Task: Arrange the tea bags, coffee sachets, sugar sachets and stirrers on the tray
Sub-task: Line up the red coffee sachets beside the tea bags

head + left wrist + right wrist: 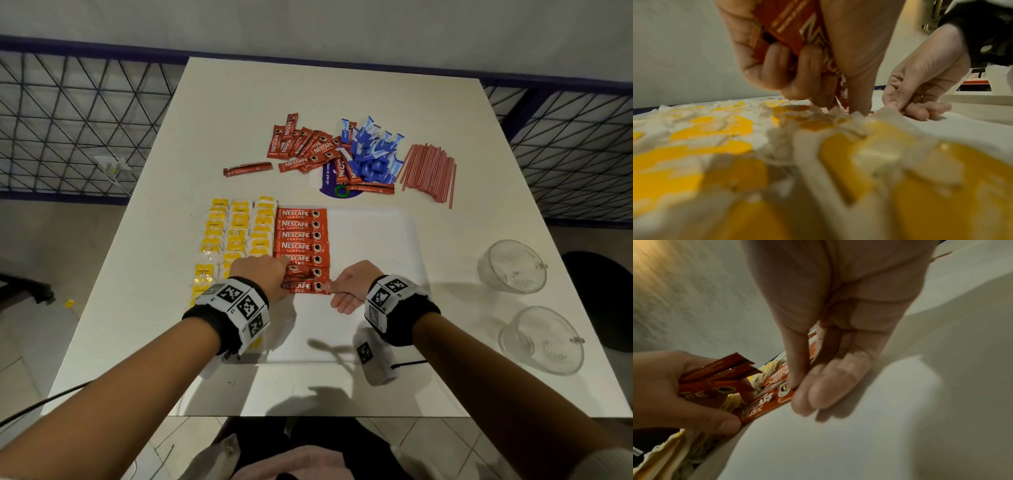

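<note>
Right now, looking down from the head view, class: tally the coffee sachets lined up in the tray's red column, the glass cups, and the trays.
Coffee sachets in the column: 7
Glass cups: 2
Tray: 1
Total: 10

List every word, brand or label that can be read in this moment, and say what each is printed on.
"NESCAFE CLASSIC": on the red coffee sachets laid in a column on the tray, and on the loose pile.
"NES": partly covered, on the sachets the left hand grips.
Purple sticker on the table: too small to read.
Yellow tea bag tags: too small.
Blue sugar sachets: too small.
Wristband markers: patterns, no words.
</note>
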Available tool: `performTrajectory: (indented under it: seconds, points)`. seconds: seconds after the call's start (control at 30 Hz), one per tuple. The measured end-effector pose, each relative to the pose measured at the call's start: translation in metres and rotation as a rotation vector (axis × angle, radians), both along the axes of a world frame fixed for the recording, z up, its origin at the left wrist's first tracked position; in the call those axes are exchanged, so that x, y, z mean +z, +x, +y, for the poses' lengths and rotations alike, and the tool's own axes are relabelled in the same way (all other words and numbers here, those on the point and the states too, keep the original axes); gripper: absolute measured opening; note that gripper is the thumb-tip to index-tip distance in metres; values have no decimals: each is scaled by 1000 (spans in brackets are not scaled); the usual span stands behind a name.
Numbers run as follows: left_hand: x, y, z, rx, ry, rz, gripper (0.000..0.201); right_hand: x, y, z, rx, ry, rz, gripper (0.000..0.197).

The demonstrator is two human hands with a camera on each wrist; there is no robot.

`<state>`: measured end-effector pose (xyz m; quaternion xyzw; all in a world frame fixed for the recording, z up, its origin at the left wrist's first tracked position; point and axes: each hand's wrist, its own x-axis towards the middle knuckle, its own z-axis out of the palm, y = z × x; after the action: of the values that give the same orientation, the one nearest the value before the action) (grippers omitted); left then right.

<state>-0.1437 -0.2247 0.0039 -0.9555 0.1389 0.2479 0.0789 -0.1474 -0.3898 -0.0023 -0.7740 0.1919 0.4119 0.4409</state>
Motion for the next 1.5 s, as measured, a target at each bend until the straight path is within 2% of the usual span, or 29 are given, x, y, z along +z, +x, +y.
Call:
performTrajectory:
  seconds: [0.37, 0.47, 0.53, 0.63, 0.77, 0.8, 0.83, 0.9, 1.0, 1.17, 1.3, 1.5]
  points:
    - [2, 0, 3, 43, -29, 13, 48, -1, -2, -1, 24, 2, -43, 29]
    - [8, 3, 6, 78, -86, 37, 52, 0, 0, -5, 12, 19, -82, 31]
    - [14, 6, 8, 115, -199, 84, 54, 6, 3, -7, 6, 75, -141, 31]
    - [21, 9, 9, 192, -482, 238, 47, 22, 8, -7, 75, 202, -272, 31]
    - [33, 6, 7, 306, -765, 398, 16, 40, 12, 1, 154, 294, -394, 23]
    - [36, 5, 6, 322, -821, 420, 16, 43, 12, 2, 147, 326, -389, 19]
    - [39, 4, 7, 334, -855, 438, 25, 44, 13, 2, 137, 354, -382, 18]
    - [44, 1, 8, 365, -889, 482, 38, 45, 15, 1, 119, 378, -375, 17]
    - [44, -2, 15, 402, -922, 516, 38, 44, 15, -5, 124, 373, -382, 17]
    - [40, -8, 28, 532, -1002, 558, 25, 36, 11, -15, 100, 357, -373, 18]
    - [29, -13, 30, 605, -962, 500, 11, 31, 5, -16, 111, 346, -334, 12]
    - [20, -20, 20, 615, -981, 434, 4, 23, -5, -13, 133, 349, -252, 12]
